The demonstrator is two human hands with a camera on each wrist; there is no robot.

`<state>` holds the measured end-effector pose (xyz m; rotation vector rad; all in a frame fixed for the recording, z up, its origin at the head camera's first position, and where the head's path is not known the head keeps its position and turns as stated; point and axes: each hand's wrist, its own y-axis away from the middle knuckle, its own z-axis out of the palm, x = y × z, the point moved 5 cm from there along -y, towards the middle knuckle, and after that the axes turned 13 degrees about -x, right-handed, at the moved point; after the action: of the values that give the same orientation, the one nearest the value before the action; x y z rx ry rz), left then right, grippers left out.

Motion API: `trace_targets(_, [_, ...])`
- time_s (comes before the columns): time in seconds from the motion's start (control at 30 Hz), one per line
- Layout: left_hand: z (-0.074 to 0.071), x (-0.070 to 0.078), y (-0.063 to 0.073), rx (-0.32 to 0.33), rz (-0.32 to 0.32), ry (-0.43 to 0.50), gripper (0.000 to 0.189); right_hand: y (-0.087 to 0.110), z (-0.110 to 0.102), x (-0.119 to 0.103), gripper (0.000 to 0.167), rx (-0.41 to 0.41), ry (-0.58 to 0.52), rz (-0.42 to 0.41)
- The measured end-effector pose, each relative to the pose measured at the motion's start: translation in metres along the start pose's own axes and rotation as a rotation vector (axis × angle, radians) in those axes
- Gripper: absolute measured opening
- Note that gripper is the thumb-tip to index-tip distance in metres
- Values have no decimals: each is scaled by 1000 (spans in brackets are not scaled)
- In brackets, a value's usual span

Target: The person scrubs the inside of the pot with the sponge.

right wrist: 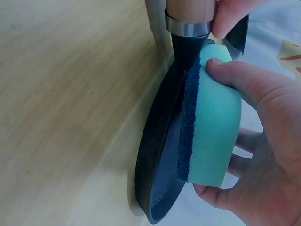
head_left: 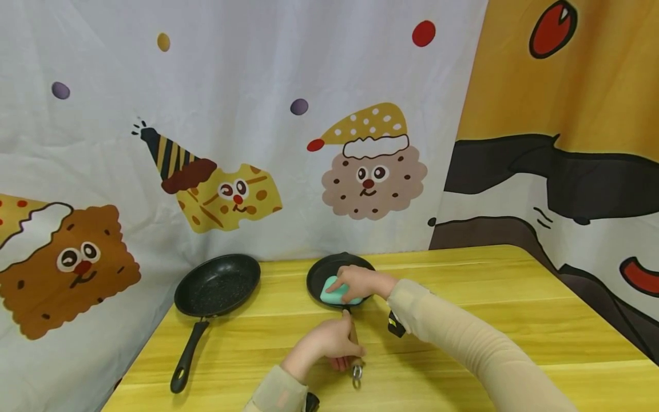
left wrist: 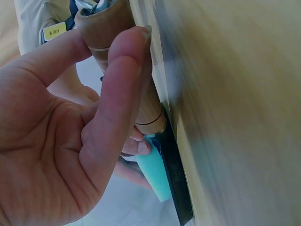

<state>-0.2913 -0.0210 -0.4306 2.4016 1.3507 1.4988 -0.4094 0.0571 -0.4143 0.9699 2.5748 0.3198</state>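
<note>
A small black frying pan (head_left: 320, 273) with a wooden handle (left wrist: 151, 106) lies on the table. My left hand (head_left: 332, 339) grips that handle, fingers and thumb curled about it; a metal hanging ring (head_left: 357, 373) pokes out at its end. Over the pan's near side, my right hand (head_left: 358, 281) holds a mint-green sponge (right wrist: 217, 117). In the right wrist view the thumb is on one end of the sponge and fingers are at the other. The sponge's dark scouring layer (right wrist: 189, 122) faces the inside of the pan.
To the left, a larger black speckled frying pan (head_left: 218, 286) rests on the yellow wooden table (head_left: 463, 355), its black handle (head_left: 189, 356) pointing toward me. A curtain (head_left: 247, 68) with cartoon prints hangs right behind the table.
</note>
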Motion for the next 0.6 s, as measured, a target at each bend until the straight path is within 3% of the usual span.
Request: trace_targets(0.6, [-1,0,-1,0,6,-6,95,-8,4,2,44,12,-38,16])
